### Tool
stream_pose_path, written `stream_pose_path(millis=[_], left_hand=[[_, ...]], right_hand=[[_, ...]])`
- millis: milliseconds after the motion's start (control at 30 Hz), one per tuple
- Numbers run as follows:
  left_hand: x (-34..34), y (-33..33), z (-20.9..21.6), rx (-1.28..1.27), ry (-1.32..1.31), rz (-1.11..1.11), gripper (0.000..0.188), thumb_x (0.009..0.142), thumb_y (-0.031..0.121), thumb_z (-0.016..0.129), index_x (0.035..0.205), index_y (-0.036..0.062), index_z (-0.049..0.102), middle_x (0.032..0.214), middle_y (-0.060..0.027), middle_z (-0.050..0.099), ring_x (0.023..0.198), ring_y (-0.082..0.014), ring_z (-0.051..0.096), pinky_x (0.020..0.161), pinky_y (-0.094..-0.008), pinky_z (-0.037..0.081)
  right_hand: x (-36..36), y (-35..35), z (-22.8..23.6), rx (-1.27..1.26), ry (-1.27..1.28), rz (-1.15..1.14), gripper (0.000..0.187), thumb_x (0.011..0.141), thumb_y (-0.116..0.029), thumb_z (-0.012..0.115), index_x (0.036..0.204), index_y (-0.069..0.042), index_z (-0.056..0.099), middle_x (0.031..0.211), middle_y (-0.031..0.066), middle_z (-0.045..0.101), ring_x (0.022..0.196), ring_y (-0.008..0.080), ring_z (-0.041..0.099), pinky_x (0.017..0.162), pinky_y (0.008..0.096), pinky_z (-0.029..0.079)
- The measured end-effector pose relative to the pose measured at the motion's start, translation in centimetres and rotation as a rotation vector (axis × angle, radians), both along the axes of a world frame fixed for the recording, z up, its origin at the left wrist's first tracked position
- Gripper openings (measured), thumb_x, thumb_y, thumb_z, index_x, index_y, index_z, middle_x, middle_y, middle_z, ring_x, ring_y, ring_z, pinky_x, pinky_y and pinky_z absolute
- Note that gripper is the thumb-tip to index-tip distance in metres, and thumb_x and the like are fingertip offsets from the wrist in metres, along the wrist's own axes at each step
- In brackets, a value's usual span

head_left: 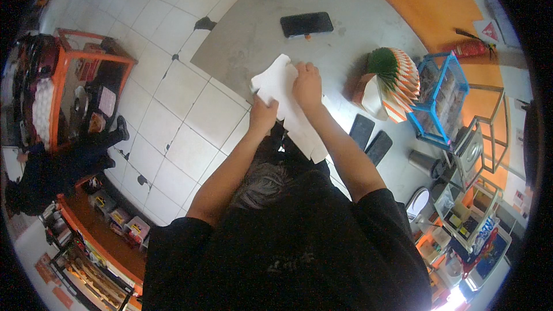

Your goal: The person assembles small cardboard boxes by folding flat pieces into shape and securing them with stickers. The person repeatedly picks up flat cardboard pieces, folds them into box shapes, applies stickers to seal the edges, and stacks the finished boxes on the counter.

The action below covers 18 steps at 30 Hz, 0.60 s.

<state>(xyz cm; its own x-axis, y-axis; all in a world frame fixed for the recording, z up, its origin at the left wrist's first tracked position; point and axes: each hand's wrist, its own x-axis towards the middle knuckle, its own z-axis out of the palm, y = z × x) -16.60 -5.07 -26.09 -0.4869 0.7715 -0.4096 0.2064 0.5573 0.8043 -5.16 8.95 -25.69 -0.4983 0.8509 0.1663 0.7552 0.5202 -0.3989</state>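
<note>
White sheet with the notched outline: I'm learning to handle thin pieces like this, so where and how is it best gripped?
The white sheet is probably best pinched by its long edges, one hand from each side: it is thin, long and notched, and the left hand is at its left edge, the right hand at its right.

Location type: probably a shop workroom. Indicators: grey desk (253, 29), nested stack of paper cartons (394, 75), blue plastic rack (424, 107), red fire extinguisher (469, 49), orange-framed cabinet (55, 109), orange-edged shelf (112, 246), white tiled floor (178, 95).
</note>
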Motion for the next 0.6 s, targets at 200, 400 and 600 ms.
stream_pose_path(millis=[200, 400, 600], left_hand=[[-0.4, -1.8, -1.1, 0.05, -0.376, 0.184, 0.054, 0.1, 0.024, 0.063, 0.142, -0.0044, 0.045, 0.136, -0.0163, 0.06, 0.125, -0.0249, 0.058, 0.105, -0.038, 0.046], [-0.8, -1.9, 4.6, 0.108, -0.447, 0.163, 0.055, 0.102, 0.035, 0.057, 0.139, -0.0057, 0.05, 0.135, -0.0163, 0.06, 0.124, -0.0246, 0.057, 0.108, -0.0366, 0.042], [-1.9, -0.3, 8.9, 0.154, -0.251, 0.128, 0.046, 0.103, 0.031, 0.058, 0.127, -0.0081, 0.056, 0.117, -0.0183, 0.068, 0.11, -0.0243, 0.064, 0.094, -0.0358, 0.05]], right_hand=[[3.0, 4.8, 0.7, -0.606, -0.066, 0.186, 0.047, 0.081, -0.027, 0.074, 0.12, -0.001, 0.066, 0.108, 0.0252, 0.069, 0.103, 0.0426, 0.066, 0.091, 0.0494, 0.051], [4.8, 2.0, 7.5, -1.048, 0.48, 0.064, 0.042, 0.093, -0.027, 0.068, 0.125, -0.001, 0.062, 0.105, 0.014, 0.07, 0.099, 0.0213, 0.067, 0.09, 0.0377, 0.052], [5.6, -2.5, 14.9, -0.777, 0.443, 0.302, 0.055, 0.098, -0.02, 0.063, 0.145, 0.0, 0.045, 0.12, 0.0158, 0.067, 0.106, 0.0249, 0.066, 0.094, 0.0381, 0.05]])
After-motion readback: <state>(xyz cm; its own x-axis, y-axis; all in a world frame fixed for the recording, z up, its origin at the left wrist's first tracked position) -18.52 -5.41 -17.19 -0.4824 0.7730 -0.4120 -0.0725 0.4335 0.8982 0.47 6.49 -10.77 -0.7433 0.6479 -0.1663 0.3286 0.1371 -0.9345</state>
